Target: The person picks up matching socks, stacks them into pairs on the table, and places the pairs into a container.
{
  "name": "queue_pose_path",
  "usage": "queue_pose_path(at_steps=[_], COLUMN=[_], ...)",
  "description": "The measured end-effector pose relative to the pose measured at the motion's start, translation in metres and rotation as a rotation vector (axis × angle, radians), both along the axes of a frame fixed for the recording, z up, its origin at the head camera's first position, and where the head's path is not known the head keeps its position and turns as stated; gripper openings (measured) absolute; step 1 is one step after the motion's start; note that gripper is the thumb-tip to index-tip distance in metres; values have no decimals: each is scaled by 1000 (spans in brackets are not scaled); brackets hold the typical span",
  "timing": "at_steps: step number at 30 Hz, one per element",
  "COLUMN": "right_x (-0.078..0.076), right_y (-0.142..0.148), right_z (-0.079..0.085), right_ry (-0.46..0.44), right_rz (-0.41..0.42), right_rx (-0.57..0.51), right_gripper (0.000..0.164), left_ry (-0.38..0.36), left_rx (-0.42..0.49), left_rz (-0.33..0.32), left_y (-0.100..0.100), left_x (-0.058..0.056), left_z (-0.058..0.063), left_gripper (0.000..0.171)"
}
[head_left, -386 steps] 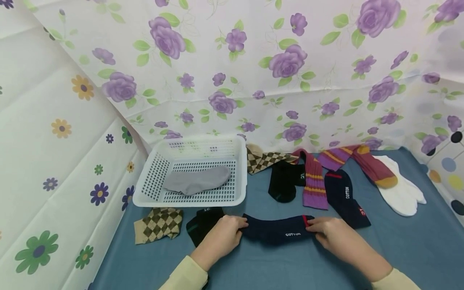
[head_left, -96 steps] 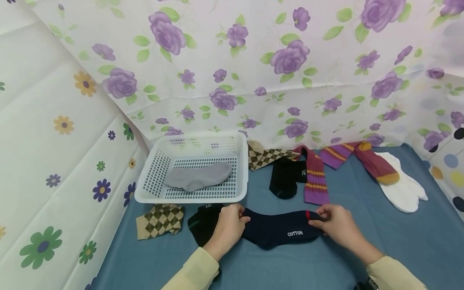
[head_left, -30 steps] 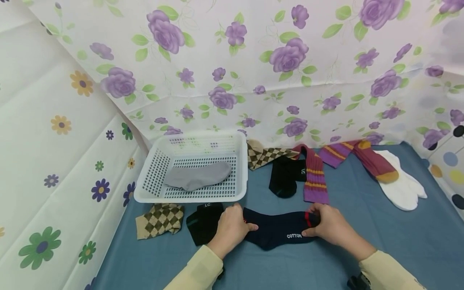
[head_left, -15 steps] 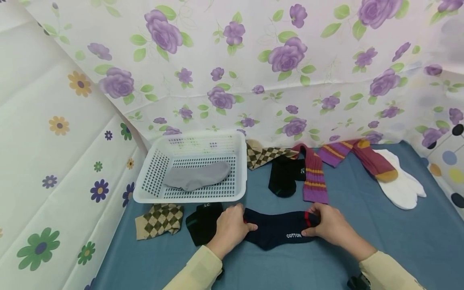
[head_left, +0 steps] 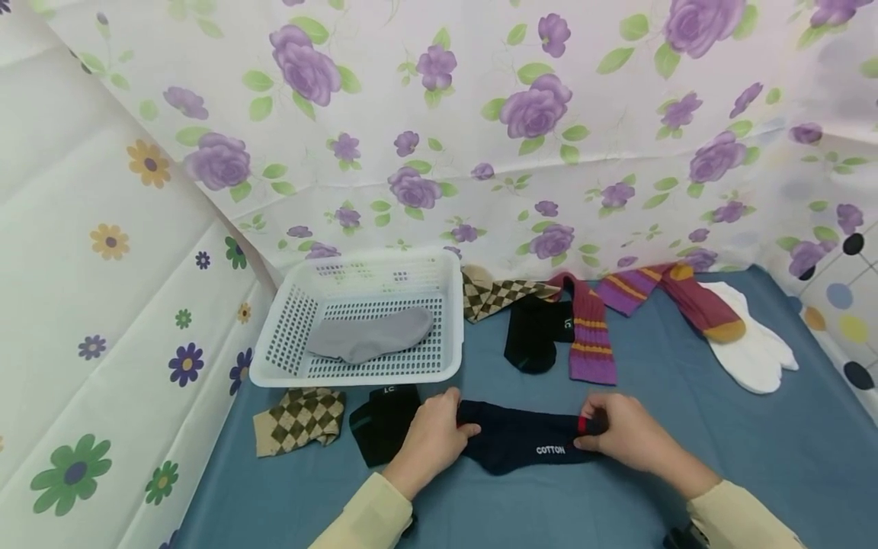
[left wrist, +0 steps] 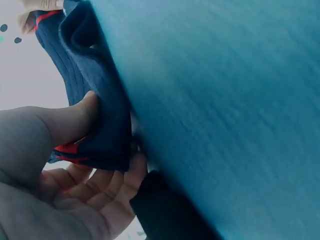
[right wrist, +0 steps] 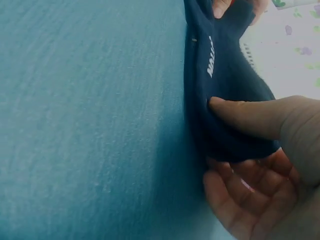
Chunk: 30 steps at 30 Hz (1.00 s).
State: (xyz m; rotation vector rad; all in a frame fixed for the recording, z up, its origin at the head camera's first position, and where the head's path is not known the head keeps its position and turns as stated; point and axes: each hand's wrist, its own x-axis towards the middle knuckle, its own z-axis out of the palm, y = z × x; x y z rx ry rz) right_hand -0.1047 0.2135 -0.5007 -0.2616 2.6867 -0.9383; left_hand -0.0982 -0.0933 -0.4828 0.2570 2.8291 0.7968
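Basket: one, white plastic with slotted walls (head_left: 357, 379), standing at the back left of the blue cloth (head_left: 521, 507). Inside it, a grey sock (head_left: 370, 337) lies flat across the floor, toe pointing right.

In front of the basket, outside it: a folded checked sock (head_left: 302, 421) and, next to it, a black sock (head_left: 379, 428) partly behind my left hand (head_left: 434, 435).

My fingers, left: a pinch on the left end of a navy sock (head_left: 514, 438). The left wrist view shows my thumb pressed on the fabric near a red patch, the other fingers curled at its lower edge. Thumb and fingers are nearly together, sock between.

Right hand (head_left: 627, 432): a like pinch on the other end, by the red stripe. Thumb laid over the face close to the white "COTTON" lettering, fingers bent beneath; little gap beyond the fabric's thickness.

The navy sock spans between my hands, lengthwise, in front of the basket and to its right. Whether its underside meets the cloth, I cannot tell.

Back right, in a loose row: a second checked sock (head_left: 504, 297), another black sock (head_left: 530, 337), two striped socks (head_left: 593, 335), and a white sock (head_left: 751, 351) partly under a striped one.
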Motion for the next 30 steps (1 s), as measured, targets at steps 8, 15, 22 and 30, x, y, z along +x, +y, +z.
queue_pose_path(at_steps=[8,15,22,30], right_x=[1,0,-2,-6], right_y=[6,9,11,6], right_z=[1,12,24,42], right_ry=[-11,-1,44,34], right_rz=[-19,26,35,9], right_rx=[-131,-133,-202,-261], right_gripper=[32,14,12,14], left_ry=[-45,-20,69,191], left_rx=[141,185,192,268], left_rz=[-72,-78,-136,-155], left_y=[-7,-12,-17,-28], left_x=[-1,1,2,3], left_z=[9,18,33,53], left_gripper=[28,23,22,36])
